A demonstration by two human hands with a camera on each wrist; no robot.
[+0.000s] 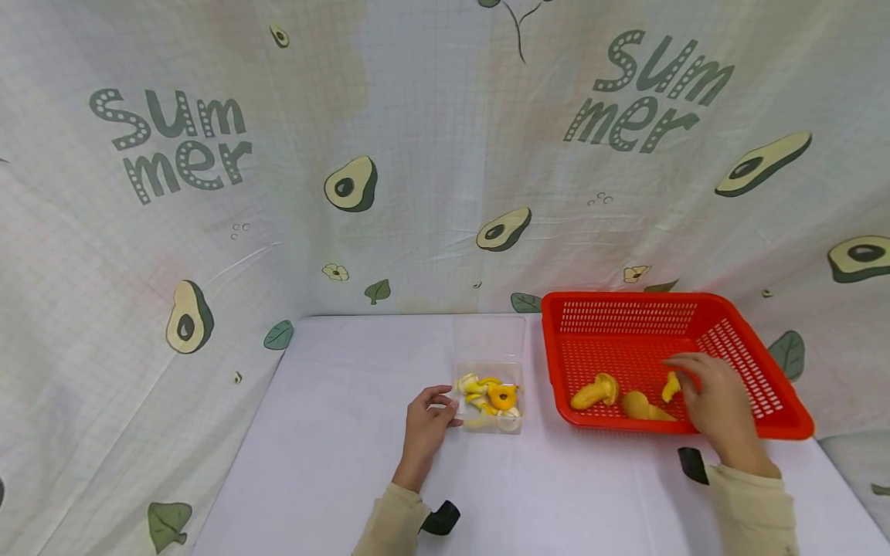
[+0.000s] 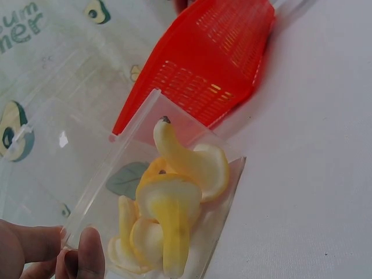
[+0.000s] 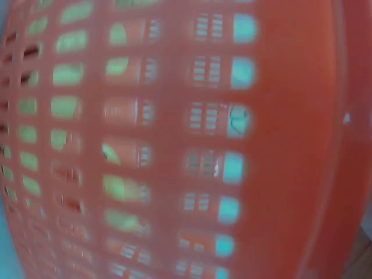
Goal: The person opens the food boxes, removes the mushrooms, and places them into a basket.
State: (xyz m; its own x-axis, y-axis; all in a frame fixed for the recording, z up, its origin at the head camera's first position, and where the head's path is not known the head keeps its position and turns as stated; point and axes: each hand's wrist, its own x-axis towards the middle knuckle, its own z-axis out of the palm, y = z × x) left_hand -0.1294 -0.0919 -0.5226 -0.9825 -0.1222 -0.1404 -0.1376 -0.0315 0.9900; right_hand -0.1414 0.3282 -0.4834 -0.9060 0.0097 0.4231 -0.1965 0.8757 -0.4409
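A clear plastic box (image 1: 521, 425) with its lid (image 1: 489, 337) raised at the back stands mid-table. Several yellow and white mushroom-shaped pieces (image 2: 174, 215) lie in it. At its left edge, my left hand (image 1: 427, 425) grips the wall with curled fingers. My right hand (image 1: 719, 398) is over the front right of a red basket (image 1: 566, 401), beside a small yellow mushroom piece (image 1: 670, 386). Whether the fingers pinch this piece is unclear. Two larger ochre mushrooms, one on its side (image 1: 596, 392) and one pointing right (image 1: 643, 407), lie to its left.
The white tabletop (image 1: 334, 463) extends left and in front of the box. Behind it hangs a cloth (image 1: 417, 116) printed with avocados. In the right wrist view the basket's slotted wall (image 3: 285, 145) fills nearly everything and hides the right fingers.
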